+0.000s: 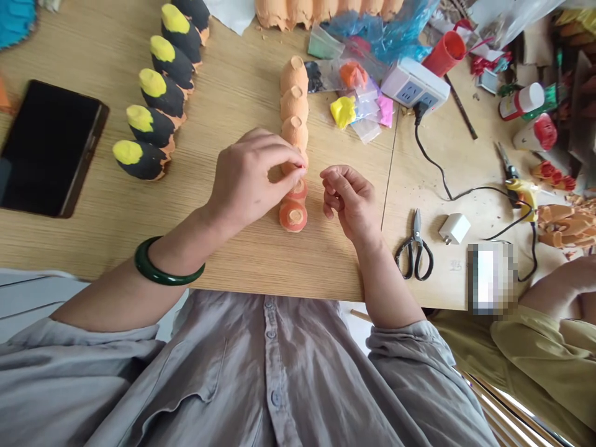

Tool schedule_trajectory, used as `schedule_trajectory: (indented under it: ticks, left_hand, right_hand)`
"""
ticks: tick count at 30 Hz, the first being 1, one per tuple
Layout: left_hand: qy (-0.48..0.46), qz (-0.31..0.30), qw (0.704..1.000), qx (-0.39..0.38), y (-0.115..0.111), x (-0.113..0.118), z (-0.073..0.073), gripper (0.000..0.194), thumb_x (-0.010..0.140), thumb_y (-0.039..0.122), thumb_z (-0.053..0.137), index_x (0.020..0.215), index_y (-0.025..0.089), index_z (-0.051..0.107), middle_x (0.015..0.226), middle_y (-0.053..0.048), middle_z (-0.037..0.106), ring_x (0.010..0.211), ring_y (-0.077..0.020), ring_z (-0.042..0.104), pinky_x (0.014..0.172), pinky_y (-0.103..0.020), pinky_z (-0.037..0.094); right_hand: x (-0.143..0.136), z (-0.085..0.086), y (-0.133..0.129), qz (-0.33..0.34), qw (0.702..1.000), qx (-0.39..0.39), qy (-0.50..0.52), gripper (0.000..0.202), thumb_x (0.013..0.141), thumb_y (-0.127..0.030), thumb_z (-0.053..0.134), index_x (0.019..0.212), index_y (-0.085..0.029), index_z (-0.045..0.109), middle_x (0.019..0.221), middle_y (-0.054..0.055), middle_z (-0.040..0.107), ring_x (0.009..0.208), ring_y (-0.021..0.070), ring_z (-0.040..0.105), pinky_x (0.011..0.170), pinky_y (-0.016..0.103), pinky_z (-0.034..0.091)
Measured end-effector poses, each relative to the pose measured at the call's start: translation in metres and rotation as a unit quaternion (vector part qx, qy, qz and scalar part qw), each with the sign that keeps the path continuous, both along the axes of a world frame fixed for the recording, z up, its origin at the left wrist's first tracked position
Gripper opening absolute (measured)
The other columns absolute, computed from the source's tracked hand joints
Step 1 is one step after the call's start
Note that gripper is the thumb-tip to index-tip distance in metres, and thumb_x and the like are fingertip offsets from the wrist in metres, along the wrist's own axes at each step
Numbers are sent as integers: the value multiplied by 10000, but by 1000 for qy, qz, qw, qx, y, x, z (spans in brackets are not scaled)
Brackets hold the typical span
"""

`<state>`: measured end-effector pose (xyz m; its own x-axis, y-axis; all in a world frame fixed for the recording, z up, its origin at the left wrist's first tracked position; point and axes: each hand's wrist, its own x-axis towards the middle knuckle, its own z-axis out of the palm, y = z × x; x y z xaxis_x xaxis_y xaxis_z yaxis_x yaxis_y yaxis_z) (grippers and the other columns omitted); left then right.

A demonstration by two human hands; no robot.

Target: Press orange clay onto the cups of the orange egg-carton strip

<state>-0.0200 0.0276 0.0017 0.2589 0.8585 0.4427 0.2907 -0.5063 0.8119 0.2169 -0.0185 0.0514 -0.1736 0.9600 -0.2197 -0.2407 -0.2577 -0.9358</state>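
A strip of peach egg-carton cups (294,102) runs lengthwise in front of me, its rounded bottoms facing up. The nearest cups carry a coral-red coating (289,223) around their bare tops. My left hand (256,177) is over the middle of the strip, thumb and forefinger pinched together. A speck of red shows at those fingertips; what they hold is too small to make out. Just right of the strip, my right hand (351,198) is raised with its fingers curled and thumb against the forefinger. Whatever it may hold is hidden.
Black-and-yellow carton cups (161,93) and a tablet (49,149) lie left. Bagged coloured clay (344,112), a power strip (416,84), scissors (414,248) and a white charger (454,228) are right. A glue gun (521,192) lies farther right, near another person's arm (559,285).
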Motion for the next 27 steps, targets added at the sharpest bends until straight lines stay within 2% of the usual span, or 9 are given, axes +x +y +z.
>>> schedule_trajectory:
  ticks: [3,6,8,11,14,18,23,27]
  left_hand:
    - [66,10,997,37,-6,5,16,209,981,502,976,1041,327,878,1203,-32,900,1295,-358,738,1323,-627,505]
    - [121,1,991,63,-20,16,38,131,1070,449,853,993,345,835,1165,-47,893,1376,-342,722,1455,-618,403]
    - [168,28,983,63,-32,23,51,211,1172,368,662,1052,331,832,1215,-66,885,1462,-336,705,1503,-671,321]
    - [185,27,981,60,-43,28,61,302,1192,294,564,1054,323,831,1211,-82,877,1487,-338,712,1511,-703,312]
    - [186,20,981,47,-46,27,64,315,1193,280,557,1034,320,827,1198,-99,876,1479,-340,719,1509,-714,315]
    - [151,11,988,21,-46,23,64,276,1176,311,608,999,317,819,1173,-90,881,1417,-341,737,1493,-716,323]
    - [147,-1,989,31,-52,18,63,275,1171,340,628,955,323,797,1146,-88,870,1337,-327,762,1450,-648,430]
    - [175,7,983,46,-56,17,63,281,1175,340,626,955,331,800,1127,-68,865,1364,-315,771,1479,-624,408]
  right_hand:
    - [-3,2,-4,9,1000,13,-16,580,780,-739,1087,905,-265,776,724,-66,533,555,83,379,434,231,481]
    - [-8,2,-7,9,998,43,-45,691,683,-796,1106,930,-245,771,692,-82,569,518,76,430,389,236,446]
    - [-11,0,-8,17,996,63,-57,732,650,-814,1108,941,-238,762,655,-106,546,487,71,440,368,235,423]
    - [-14,-5,-9,20,994,88,-67,747,675,-869,1059,932,-242,745,652,-110,560,461,60,426,357,232,398]
    - [-15,-7,-10,12,992,102,-68,738,733,-901,1006,905,-233,741,683,-86,629,430,50,438,341,234,372]
    - [-16,-6,-11,9,991,111,-72,711,771,-876,1002,863,-222,738,625,-91,610,369,48,457,317,234,305]
    - [-18,-7,-10,52,993,90,-49,700,744,-864,1023,859,-234,741,624,-99,610,393,44,457,331,223,333]
    - [-20,-10,-9,60,995,72,-32,715,698,-871,1041,806,-242,717,570,-115,565,392,40,397,328,222,311]
